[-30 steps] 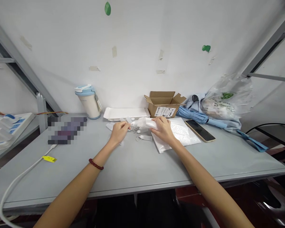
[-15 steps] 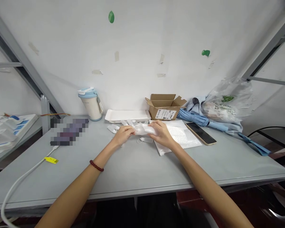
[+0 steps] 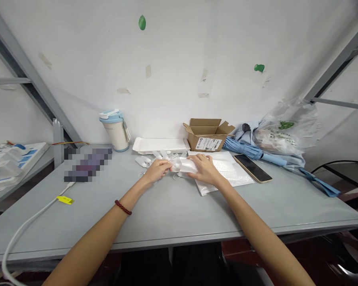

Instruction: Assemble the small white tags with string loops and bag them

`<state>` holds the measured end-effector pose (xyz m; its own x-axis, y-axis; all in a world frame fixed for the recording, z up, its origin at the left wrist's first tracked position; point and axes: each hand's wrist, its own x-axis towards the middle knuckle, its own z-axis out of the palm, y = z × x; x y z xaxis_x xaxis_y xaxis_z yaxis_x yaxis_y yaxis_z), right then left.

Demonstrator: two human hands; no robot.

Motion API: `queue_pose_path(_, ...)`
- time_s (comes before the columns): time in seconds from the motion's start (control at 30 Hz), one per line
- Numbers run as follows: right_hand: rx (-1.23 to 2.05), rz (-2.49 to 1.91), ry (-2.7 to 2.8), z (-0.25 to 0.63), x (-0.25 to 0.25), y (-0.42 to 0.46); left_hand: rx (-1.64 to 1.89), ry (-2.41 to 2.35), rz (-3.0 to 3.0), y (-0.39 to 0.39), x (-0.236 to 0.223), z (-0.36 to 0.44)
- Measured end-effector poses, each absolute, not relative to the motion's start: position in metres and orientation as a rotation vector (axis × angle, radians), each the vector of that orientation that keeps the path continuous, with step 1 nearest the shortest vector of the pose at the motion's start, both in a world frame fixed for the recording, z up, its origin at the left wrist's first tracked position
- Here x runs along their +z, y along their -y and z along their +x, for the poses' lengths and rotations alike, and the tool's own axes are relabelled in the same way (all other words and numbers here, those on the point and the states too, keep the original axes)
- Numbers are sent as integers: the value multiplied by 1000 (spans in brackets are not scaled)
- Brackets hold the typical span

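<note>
Both my hands meet over the middle of the grey table (image 3: 173,206). My left hand (image 3: 157,171) pinches the left end of a small clear plastic bag (image 3: 182,165) with white pieces inside. My right hand (image 3: 203,168) is closed over the bag's right end. Several small white tags (image 3: 143,161) lie loose on the table just behind and left of my hands. A stack of white plastic pouches (image 3: 229,171) lies under and to the right of my right hand.
Along the wall stand a blue-lidded cup (image 3: 115,130), a white tray (image 3: 158,145) and an open cardboard box (image 3: 208,134). A phone (image 3: 253,168), a blue umbrella (image 3: 265,153) and a plastic bag (image 3: 286,127) lie right. A white cable (image 3: 26,228) runs at left.
My two hands have drawn closer together on the bag, the left hand moving right to it. The view has shifted slightly downward.
</note>
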<state>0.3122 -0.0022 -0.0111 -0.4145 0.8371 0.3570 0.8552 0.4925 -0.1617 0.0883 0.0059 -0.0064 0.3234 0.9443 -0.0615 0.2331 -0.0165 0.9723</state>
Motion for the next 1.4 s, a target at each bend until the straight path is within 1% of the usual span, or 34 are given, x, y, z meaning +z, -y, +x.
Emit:
queue_pose_path(0.07, -29, -1368, 2338, 311, -11, 3, 851, -1156, 1650, -4, -8, 90)
queue_pose_path(0.2, 47, -1270, 2304, 307, -11, 3, 1033, -1292, 2068, 0, -13, 92)
queue_pose_path(0.3, 53, -1237, 2280, 306, -12, 3, 1102, -1389, 2215, 2, -17, 94)
queue_pose_path(0.5, -24, -1246, 2257, 305, -14, 3, 1151, -1431, 2175, 4, -19, 97)
queue_pose_path(0.73, -77, -1261, 2275, 303, -16, 4, 974, -1232, 2316, 15, -15, 107)
queue_pose_path(0.83, -99, -1281, 2241, 305, -16, 1, 1073, -1272, 2222, 16, -10, 108)
queue_pose_path(0.93, -113, -1303, 2147, 313, -16, -3, 1200, -1432, 2076, 12, -4, 100)
queue_pose_path(1.03, -127, -1344, 2003, 320, -15, -7, 1068, -1499, 2099, 6, -6, 92)
queue_pose_path(1.13, -134, -1364, 1899, 323, -15, -9, 833, -1399, 2299, 4, -17, 90)
queue_pose_path(1.2, -149, -1375, 1891, 323, -15, -9, 737, -1313, 2426, 6, -24, 94)
queue_pose_path(1.3, -180, -1408, 1931, 322, -17, -9, 668, -1236, 2488, 9, -28, 98)
queue_pose_path(1.4, -157, -1392, 1959, 321, -19, -9, 716, -1194, 2397, 8, -19, 97)
